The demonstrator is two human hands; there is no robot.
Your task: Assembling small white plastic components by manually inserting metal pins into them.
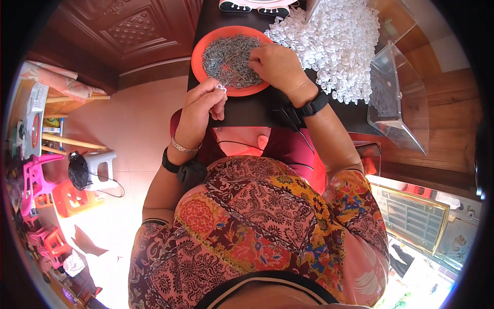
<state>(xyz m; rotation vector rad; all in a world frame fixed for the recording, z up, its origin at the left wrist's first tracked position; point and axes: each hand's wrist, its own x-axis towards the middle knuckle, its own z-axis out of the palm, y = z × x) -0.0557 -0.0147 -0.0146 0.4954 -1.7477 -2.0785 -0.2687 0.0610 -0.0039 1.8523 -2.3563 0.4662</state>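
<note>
My left hand (202, 104), near the plate's front left edge, pinches a small white plastic piece (221, 88) with ring-like openings between thumb and fingertips. An orange round plate (197, 61) on the dark table holds a heap of small grey metal pieces (226, 50), thin like screws or nails. Over the right side of this heap, my right hand (280, 67) has its fingers drawn together; whatever is between them is hidden. To the right of the plate lies a large pile of small white plastic pieces (334, 44), similar to the one in my left hand.
A clear plastic bin (396, 98) stands at the table's right edge beside the pile. Pink-and-black shoes (254, 6) show at the far edge of the dark table (242, 113). Off to the left, a grey stool (103, 165) and an orange stool (74, 198) stand on the floor.
</note>
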